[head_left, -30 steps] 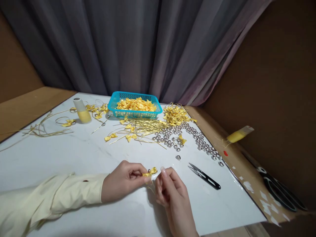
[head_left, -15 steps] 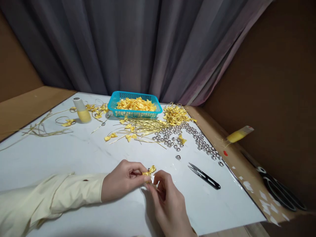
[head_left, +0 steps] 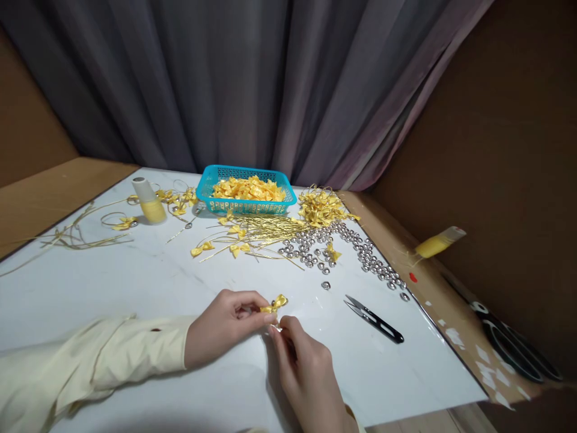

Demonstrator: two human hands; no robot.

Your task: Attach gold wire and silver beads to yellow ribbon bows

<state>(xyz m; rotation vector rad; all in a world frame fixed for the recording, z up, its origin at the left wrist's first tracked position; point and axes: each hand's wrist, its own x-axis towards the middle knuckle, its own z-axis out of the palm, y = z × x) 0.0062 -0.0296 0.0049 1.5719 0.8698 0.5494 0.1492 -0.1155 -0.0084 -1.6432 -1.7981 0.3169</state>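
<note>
Since the earlier frames, the right hand (head_left: 307, 373) has moved in close below the yellow bow (head_left: 280, 300). The bow sits over the desk (head_left: 157, 276), clamped in the left hand's (head_left: 228, 325) grip; whether the right grip pinches anything, I cannot tell. The step seems fine fingerwork under the bow, calling next for a steady left hold. Snips (head_left: 376, 321) lie rightward.

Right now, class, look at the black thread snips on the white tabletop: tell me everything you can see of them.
The black thread snips lie on the white tabletop, to the right of the right hand, with no hand touching them. Two slim, pointed, metallic-looking blades stand slightly apart, aimed away and leftward; the dark handle has a long slot and a rounded near end.
</note>
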